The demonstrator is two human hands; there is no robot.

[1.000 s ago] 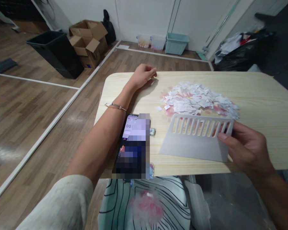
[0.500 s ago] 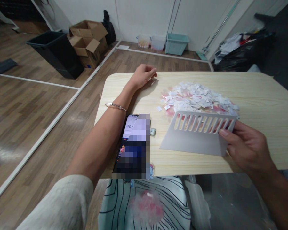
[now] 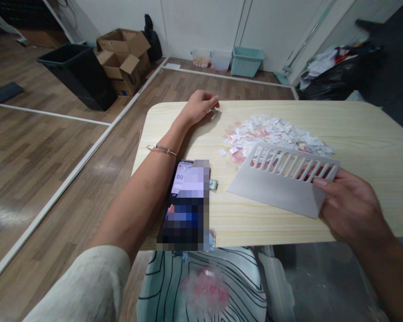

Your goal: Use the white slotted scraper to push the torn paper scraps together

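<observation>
On the pale wooden bench (image 3: 366, 134), a broad heap of small white paper pieces (image 3: 275, 132), with pink bits showing among them, is lying right of centre. Just in front of it, the right hand (image 3: 351, 201) is gripping a white slotted scraper (image 3: 275, 192) by its right end, the thumb pressing on the near face and the other fingers reaching behind. The scraper is slanting, its row of slots facing the heap and overlapping the nearest pieces in this view. The left hand (image 3: 201, 107) is resting near the far left edge of the bench, its fingers loosely bent; their undersides are hiding from the camera, so I cannot tell whether they are holding anything. A thin bracelet (image 3: 163, 149) is circling that wrist. Beside the left forearm, a phone (image 3: 183, 214), partly blurred into blocks, is lying on the bench and showing the digits "00".
</observation>
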